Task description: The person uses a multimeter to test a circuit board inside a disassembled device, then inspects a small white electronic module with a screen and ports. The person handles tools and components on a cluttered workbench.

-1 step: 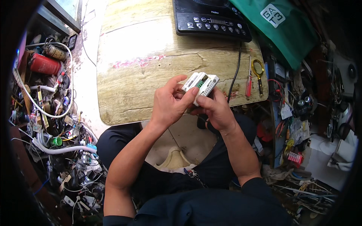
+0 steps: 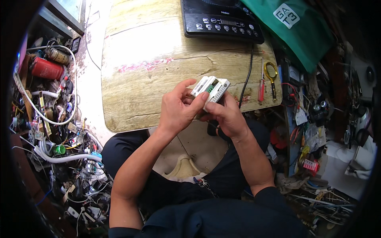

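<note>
A small white plastic device (image 2: 219, 89) with vent slots and a green terminal block in its recess is held up over the near edge of the table. My left hand (image 2: 179, 105) grips its left side, the thumb pressed on the face by the green block. From the lower right, my right hand (image 2: 228, 117) holds it with the thumb along the near edge and the fingers curled underneath, mostly hidden. Right of the hands, a red-handled screwdriver (image 2: 261, 89) and a magnifying glass (image 2: 272, 75) with a yellow rim lie on the table.
The wood-grain table (image 2: 139, 95) carries a black induction cooker (image 2: 222, 27) at the back, its power cord (image 2: 249, 67) running toward me. A green bag (image 2: 301, 35) hangs at the far right. Cables and parts (image 2: 75, 146) pile up on the left; more clutter (image 2: 313, 135) crowds the right.
</note>
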`<act>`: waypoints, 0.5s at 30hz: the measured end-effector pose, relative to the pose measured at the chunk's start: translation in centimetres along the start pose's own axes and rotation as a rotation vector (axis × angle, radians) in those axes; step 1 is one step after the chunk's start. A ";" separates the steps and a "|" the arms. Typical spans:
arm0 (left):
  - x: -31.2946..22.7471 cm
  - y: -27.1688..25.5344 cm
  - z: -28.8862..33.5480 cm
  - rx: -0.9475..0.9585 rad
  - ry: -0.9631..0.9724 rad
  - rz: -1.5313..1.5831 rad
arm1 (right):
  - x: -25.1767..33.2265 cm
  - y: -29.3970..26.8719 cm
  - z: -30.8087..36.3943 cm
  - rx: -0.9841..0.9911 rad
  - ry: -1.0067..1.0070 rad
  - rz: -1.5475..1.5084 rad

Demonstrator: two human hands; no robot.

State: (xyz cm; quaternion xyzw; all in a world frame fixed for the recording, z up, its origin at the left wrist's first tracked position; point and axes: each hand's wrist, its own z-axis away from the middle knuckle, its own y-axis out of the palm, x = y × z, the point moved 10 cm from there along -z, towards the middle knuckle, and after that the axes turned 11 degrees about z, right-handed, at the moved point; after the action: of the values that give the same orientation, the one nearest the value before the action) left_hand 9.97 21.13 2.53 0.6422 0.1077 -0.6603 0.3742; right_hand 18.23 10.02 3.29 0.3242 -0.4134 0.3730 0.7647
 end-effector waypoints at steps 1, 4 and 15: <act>0.0 0.0 0.0 -0.004 0.008 -0.004 | 0.0 0.0 0.0 0.007 -0.005 0.004; 0.2 0.0 0.0 -0.004 0.000 0.028 | 0.3 0.0 0.0 0.013 -0.026 0.021; 0.1 1.1 0.2 0.082 -0.043 0.111 | 1.5 -0.9 0.4 -0.097 -0.085 0.128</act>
State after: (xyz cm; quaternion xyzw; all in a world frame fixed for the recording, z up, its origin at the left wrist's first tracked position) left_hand 10.51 20.17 2.83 0.6477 0.0367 -0.6558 0.3861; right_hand 19.38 9.65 4.60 0.2753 -0.4828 0.3866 0.7360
